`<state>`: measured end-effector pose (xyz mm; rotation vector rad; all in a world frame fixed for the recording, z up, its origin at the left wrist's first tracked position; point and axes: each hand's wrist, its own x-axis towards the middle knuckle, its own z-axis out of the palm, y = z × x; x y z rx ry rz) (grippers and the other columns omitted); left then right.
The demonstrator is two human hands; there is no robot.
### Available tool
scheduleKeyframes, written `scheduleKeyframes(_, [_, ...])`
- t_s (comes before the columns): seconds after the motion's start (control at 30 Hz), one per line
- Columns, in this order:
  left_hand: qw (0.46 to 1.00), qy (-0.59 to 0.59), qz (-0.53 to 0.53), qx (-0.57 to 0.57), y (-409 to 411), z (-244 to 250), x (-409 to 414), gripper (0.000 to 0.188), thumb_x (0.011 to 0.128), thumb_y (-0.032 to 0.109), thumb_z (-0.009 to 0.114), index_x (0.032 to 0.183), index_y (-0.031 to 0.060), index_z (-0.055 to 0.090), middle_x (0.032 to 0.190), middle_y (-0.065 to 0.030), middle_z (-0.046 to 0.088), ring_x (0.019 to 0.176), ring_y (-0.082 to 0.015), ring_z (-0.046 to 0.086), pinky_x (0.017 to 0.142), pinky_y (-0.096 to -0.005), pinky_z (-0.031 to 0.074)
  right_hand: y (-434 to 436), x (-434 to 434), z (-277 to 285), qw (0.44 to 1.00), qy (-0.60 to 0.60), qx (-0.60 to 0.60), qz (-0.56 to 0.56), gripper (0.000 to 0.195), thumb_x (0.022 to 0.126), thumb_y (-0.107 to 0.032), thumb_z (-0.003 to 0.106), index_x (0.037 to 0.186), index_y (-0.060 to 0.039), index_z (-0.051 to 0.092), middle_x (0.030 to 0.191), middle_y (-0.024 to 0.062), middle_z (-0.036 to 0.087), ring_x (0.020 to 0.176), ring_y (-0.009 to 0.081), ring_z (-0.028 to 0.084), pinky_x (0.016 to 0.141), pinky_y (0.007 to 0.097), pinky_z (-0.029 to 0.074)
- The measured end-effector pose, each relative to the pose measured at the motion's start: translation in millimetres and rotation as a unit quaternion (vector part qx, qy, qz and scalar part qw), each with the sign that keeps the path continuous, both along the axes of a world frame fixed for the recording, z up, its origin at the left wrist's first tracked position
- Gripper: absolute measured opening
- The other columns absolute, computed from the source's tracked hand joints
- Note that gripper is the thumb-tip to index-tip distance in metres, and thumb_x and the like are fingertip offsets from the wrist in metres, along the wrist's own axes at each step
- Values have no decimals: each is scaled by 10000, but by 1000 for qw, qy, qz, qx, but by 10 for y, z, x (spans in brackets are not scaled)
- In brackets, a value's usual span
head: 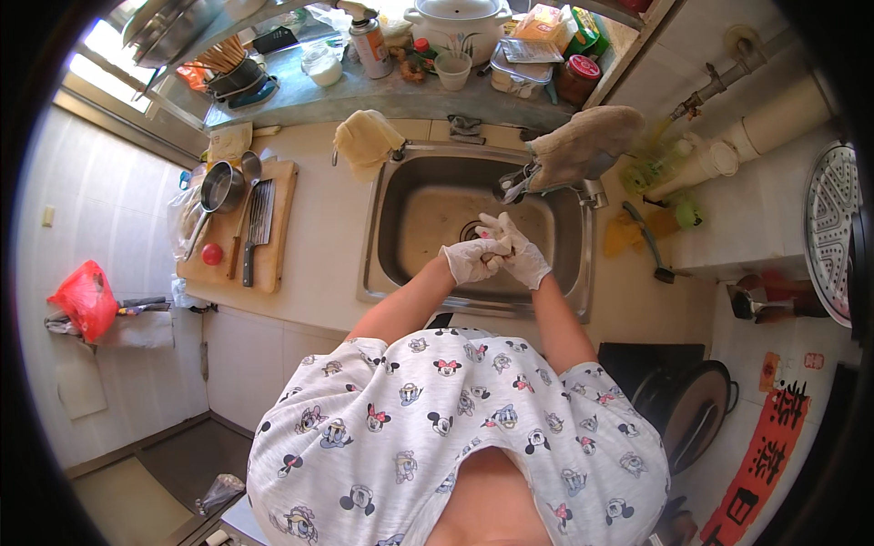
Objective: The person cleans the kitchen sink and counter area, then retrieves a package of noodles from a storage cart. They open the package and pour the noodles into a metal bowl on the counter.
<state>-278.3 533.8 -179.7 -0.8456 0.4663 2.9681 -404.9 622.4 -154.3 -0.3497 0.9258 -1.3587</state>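
Note:
My left hand [472, 261] and my right hand [524, 258] meet over the front part of a stainless steel sink [410, 273]. Both wear thin whitish gloves. The left fingers press against the palm side of the right hand, and their overlap hides whether anything lies between them. Some right fingers stretch out, spread, towards the drain [470, 231]. A tiny pink spot shows among the fingertips. Behind the hands, a faucet [593, 194] reaches over the basin, partly covered by a hanging beige cloth mitt [584, 147]. The basin floor looks wet.
Left of the sink, a wooden cutting board [283, 225] carries a cleaver [259, 222], a ladle [247, 188], a small saucepan [222, 188] and a tomato [212, 254]. A yellow cloth [369, 143] hangs behind. At right are a green-handled brush [649, 239] and a lidded pan [689, 409].

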Motion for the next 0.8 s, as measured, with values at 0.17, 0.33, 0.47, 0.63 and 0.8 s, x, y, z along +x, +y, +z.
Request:
scheduleKeyframes(0.17, [996, -26, -24, -83, 53, 169, 167, 126, 854, -14, 669, 930, 74, 619, 758, -22, 626, 542, -90, 552, 463, -167, 431, -98, 39, 196, 976, 168, 2, 139, 368, 1021, -369, 493, 1198, -66, 603, 976, 38, 652, 889, 109, 600, 774, 247, 490])
scheduleKeyframes(0.33, [977, -73, -164, -118, -191, -223, 310, 98, 848, 132, 666, 877, 131, 573, 689, 26, 556, 483, -65, 432, 436, -221, 376, -275, 315, 23, 979, 198, 9, 41, 261, 1012, -284, 494, 972, -66, 631, 824, 34, 629, 775, 133, 593, 696, 297, 497])
scheduleKeyframes(0.47, [799, -179, -208, -535, -120, -166, 229, 316, 820, 284, 682, 1067, 105, 601, 804, -61, 649, 677, -198, 611, 601, -347, 498, -442, 387, -202, 959, 278, 52, 17, 300, 1030, -307, 468, 983, -70, 645, 756, 32, 604, 658, 135, 554, 664, 300, 484])
scheduleKeyframes(0.63, [559, -171, -290, -758, -207, -134, 165, 598, 757, 269, 738, 1275, 64, 522, 1058, -178, 694, 968, -375, 665, 813, -445, 523, -686, 418, -304, 902, 425, 54, -53, 375, 1016, -347, 460, 907, -51, 663, 696, 63, 612, 621, 163, 573, 639, 320, 484])
scheduleKeyframes(0.8, [582, -211, -154, -770, -223, 99, 266, 439, 780, 282, 726, 1150, 78, 607, 1037, -155, 699, 963, -376, 661, 804, -448, 522, -743, 530, 63, 926, 356, 97, -84, 370, 999, -386, 528, 1017, -35, 640, 810, 78, 655, 713, 161, 616, 707, 329, 510])
